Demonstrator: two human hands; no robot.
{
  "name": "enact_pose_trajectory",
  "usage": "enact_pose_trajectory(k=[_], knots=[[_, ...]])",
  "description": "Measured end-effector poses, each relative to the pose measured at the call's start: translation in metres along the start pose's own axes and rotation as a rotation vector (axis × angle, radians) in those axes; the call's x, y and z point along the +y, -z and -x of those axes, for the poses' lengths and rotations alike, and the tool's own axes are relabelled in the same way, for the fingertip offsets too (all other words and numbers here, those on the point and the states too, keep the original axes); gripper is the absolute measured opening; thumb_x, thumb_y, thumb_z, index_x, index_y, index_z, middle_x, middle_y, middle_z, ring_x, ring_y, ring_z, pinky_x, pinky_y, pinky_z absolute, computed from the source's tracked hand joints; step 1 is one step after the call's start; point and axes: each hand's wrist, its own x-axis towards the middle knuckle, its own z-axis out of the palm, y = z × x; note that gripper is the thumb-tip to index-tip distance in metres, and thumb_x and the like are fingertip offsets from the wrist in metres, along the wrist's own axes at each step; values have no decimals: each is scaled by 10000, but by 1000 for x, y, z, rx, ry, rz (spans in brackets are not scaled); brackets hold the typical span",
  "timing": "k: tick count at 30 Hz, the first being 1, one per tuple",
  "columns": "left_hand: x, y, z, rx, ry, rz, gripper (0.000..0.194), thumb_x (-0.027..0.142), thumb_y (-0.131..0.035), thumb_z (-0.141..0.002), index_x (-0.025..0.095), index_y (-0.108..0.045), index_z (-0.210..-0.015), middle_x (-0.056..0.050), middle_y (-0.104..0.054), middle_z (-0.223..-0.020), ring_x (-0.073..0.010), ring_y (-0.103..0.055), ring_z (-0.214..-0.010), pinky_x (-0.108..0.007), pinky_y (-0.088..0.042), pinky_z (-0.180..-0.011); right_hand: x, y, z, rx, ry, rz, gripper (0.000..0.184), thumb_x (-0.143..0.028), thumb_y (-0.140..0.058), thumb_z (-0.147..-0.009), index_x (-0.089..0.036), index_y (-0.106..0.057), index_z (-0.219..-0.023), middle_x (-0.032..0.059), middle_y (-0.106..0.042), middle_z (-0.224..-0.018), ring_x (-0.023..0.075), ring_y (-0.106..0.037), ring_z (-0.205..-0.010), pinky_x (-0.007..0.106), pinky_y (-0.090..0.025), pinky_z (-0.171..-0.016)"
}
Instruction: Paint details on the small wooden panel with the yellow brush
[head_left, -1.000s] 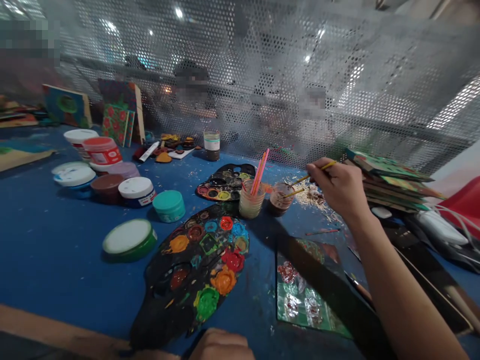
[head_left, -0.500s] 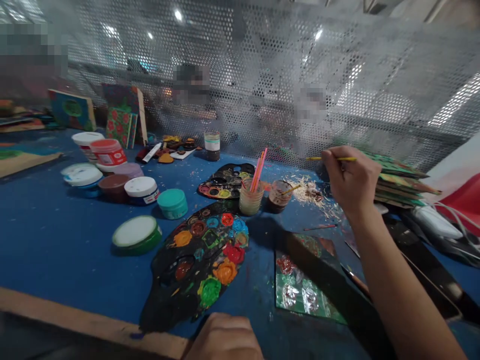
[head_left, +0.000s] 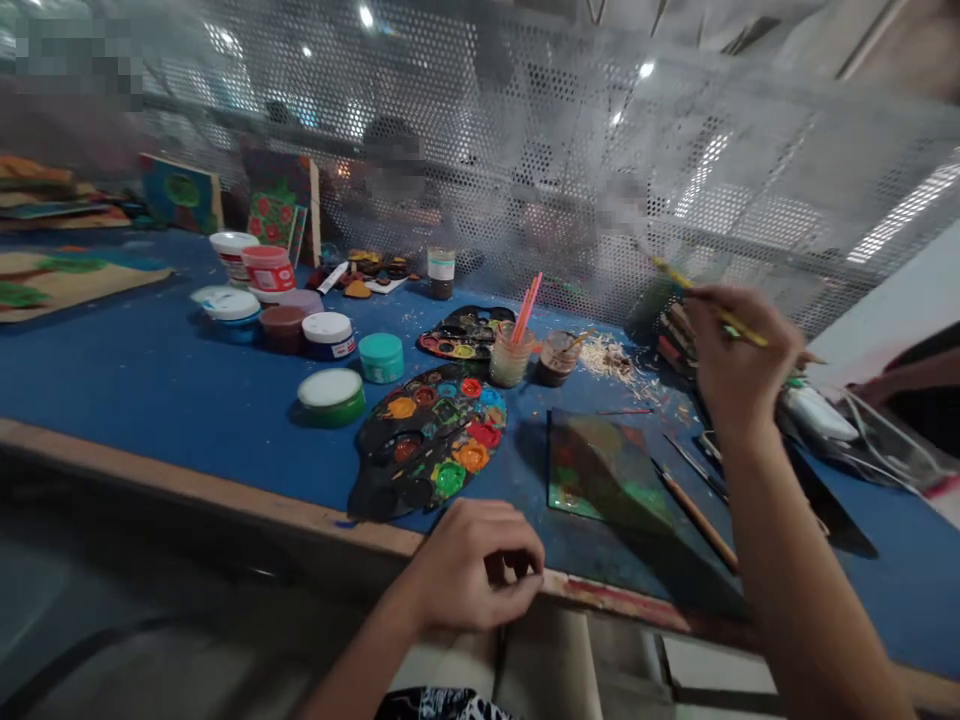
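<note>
My right hand [head_left: 746, 345] is raised over the right side of the table, closed on a slim yellow paintbrush [head_left: 671, 272]. The brush points up and left. My left hand [head_left: 484, 565] rests at the table's front edge, its fingers curled loosely toward the thumb, and nothing shows in it. Below and left of my right hand lies a small painted panel [head_left: 592, 450], green with reddish patches, partly under my arm's shadow. Just beyond my left hand is a black palette [head_left: 382, 485] with wells of orange, red, blue and green paint.
A jar [head_left: 508, 365] holding pink sticks and a jar of dark water [head_left: 553, 378] stand behind the palette. Paint tubs, among them a green tub [head_left: 330, 405], sit left. A wooden-handled tool [head_left: 701, 520] lies right of the panel. Perforated metal sheeting [head_left: 510, 150] rises behind.
My right hand has lifted slightly with the brush, now tilted more steeply. My left hand shows more fully at the table edge. The view has shifted, showing more below the table.
</note>
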Motion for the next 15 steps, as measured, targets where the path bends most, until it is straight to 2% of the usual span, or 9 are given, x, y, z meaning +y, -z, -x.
enact_pose_trajectory(k=[1,3,5,7,11,15], knots=[[0,0,0,-8,20,-2,73,112,-608,-704,180,-615,-678,27,-610,-585,-89,-524,-543,-188,-380,-539,7,-1,9,-16,-60,-11,103,-330,-667,-785,-231,-660,-813,3,-666,-756,174,-647,-709,339,-508,-678],[0,0,0,-10,48,0,57,128,-614,-710,174,-622,-677,20,-603,-595,-87,-523,-533,-177,-379,-515,20,-4,26,10,-238,-39,198,-345,-725,-702,-215,-576,-701,-25,-572,-650,138,-553,-591,299,-458,-584],[1,-1,-1,-9,68,16,52,138,-615,-720,168,-625,-679,18,-599,-602,-83,-520,-525,-171,-384,-509,33,-5,41,120,-379,-79,303,-387,-726,-679,-224,-473,-637,-45,-479,-604,117,-475,-550,287,-430,-558],[2,-3,-2,-11,89,36,54,143,-617,-723,168,-627,-676,26,-587,-589,-80,-508,-518,-174,-393,-525,45,-5,55,189,-463,-120,339,-446,-677,-706,-236,-420,-640,-50,-439,-597,117,-456,-544,291,-431,-555],[4,-4,-4,-5,139,77,53,158,-618,-721,169,-626,-669,33,-575,-576,-88,-506,-533,-192,-414,-566,71,-4,72,165,-586,-179,325,-529,-559,-754,-207,-514,-758,3,-543,-662,156,-540,-594,320,-471,-561],[5,-3,-6,-14,176,115,55,178,-620,-715,159,-621,-663,30,-577,-574,-92,-517,-535,-191,-412,-553,93,1,79,127,-698,-135,326,-478,-633,-676,-182,-559,-790,13,-595,-710,154,-563,-627,320,-485,-598]])
